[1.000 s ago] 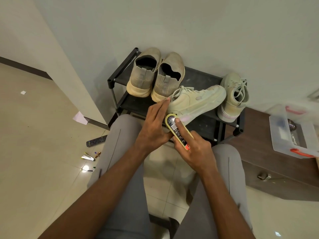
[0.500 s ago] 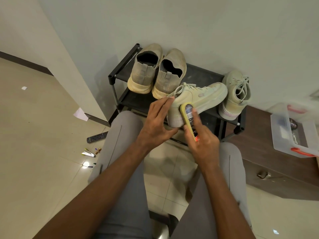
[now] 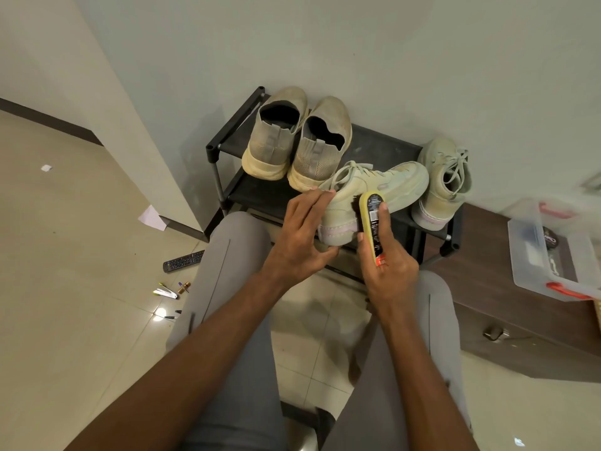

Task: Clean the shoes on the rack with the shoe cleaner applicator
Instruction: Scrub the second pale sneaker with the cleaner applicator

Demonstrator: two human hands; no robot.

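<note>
Pale tiled floor [image 3: 74, 320] and a plain wall were seen around a low black shoe rack [image 3: 227, 138] set against that wall. On the rack's top shelf a pair of grey knit slip-on shoes [image 3: 292, 141] was stood with heels toward the camera. Beside them a light green laced sneaker [image 3: 403, 180] was laid on its side at the shelf's front edge, and its mate [image 3: 445, 187] was stood upright at the right end of the rack.

The tipped sneaker was steadied by the left hand [image 3: 302, 236], whose fingers were laid nearly straight along the ankle collar while the thumb was tucked under the heel. The yellow shoe cleaner applicator [image 3: 374, 222] was gripped by the right hand [image 3: 390, 271], with the index finger stretched along its labelled back. Its dark underside was pressed against the sneaker's heel side; whether that part was sponge or bristle could not be told.

Grey trousered knees [image 3: 234, 255] were seen below the hands. A remote control [image 3: 183, 261] and some pens [image 3: 169, 291] were left on the floor to the left. A clear plastic box [image 3: 533, 255] with red latches was rested on a brown cabinet [image 3: 481, 288] to the right.
</note>
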